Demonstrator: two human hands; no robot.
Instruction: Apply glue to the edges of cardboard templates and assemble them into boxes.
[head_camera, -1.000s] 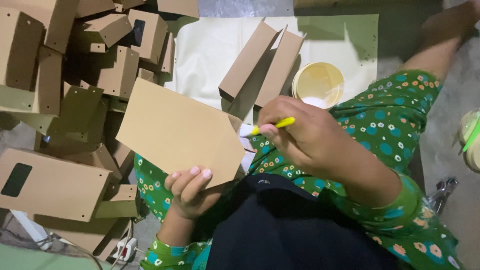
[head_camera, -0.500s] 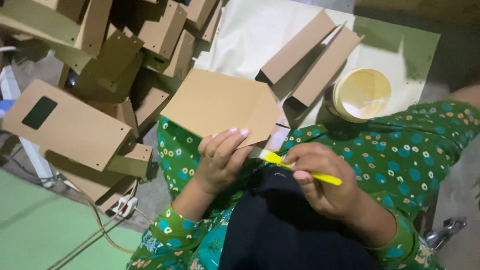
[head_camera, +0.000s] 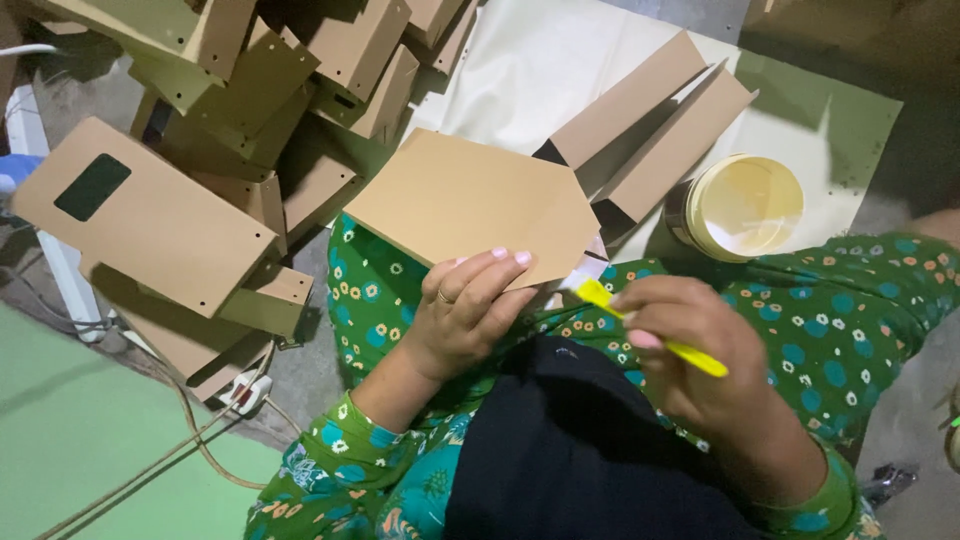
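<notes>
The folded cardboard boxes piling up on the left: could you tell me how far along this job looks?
Done: a heap of folded boxes. In hand: the left hand holds a flat cardboard piece, the right hand a yellow brush at its edge, near the open glue tub. Left: two flat pieces.

A matt, smooth brown cardboard sheet (head_camera: 475, 205) is being held; its face is being seen as plain, uncoated paperboard. A glossy yellow plastic brush handle (head_camera: 660, 330) is being gripped. Folded cardboard boxes (head_camera: 250, 100) of the same dull brown board are being shown piled beside it. A smooth, slightly shiny cream plastic tub (head_camera: 745, 205) is being seen on a matt pale paper sheet (head_camera: 540, 70). Soft printed green cloth (head_camera: 850, 310) is being worn.
</notes>
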